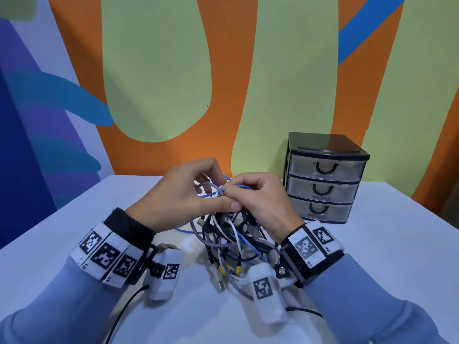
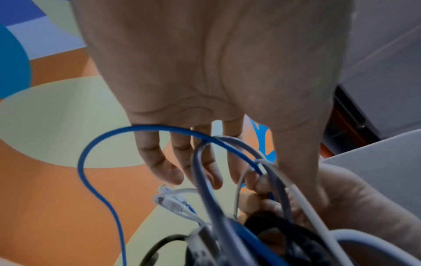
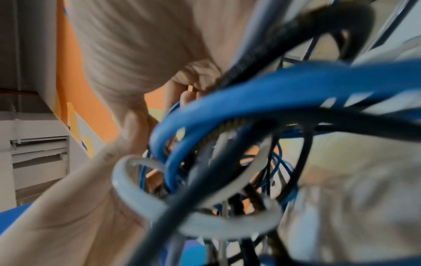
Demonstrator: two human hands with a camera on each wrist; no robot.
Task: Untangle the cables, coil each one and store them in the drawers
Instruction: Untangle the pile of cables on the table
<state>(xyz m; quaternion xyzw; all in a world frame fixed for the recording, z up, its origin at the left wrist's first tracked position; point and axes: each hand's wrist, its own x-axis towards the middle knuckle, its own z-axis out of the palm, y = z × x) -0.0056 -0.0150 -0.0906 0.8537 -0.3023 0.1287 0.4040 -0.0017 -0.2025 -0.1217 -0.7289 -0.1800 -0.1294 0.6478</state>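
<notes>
A tangle of blue, grey, white and black cables (image 1: 231, 242) lies on the table, its top lifted between my hands. My left hand (image 1: 211, 197) has its fingers curled over a grey loop (image 2: 200, 171) and a blue cable (image 2: 91, 147), with the thumb pressed underneath. My right hand (image 1: 233, 192) pinches a white strand at its fingertips, close against the left fingers. A clear network plug (image 2: 170, 201) hangs below the left fingers. Blurred blue (image 3: 273, 90), white (image 3: 141, 194) and black (image 3: 296, 36) loops fill the right wrist view. The drawer unit (image 1: 323, 177) stands at the right.
The drawer unit has a black frame and three translucent drawers, all shut. Loose plugs, one USB (image 1: 221, 285) and yellow-tipped ones (image 1: 238, 269), trail toward me on the white table (image 1: 385, 269). A painted wall rises behind the table's far edge.
</notes>
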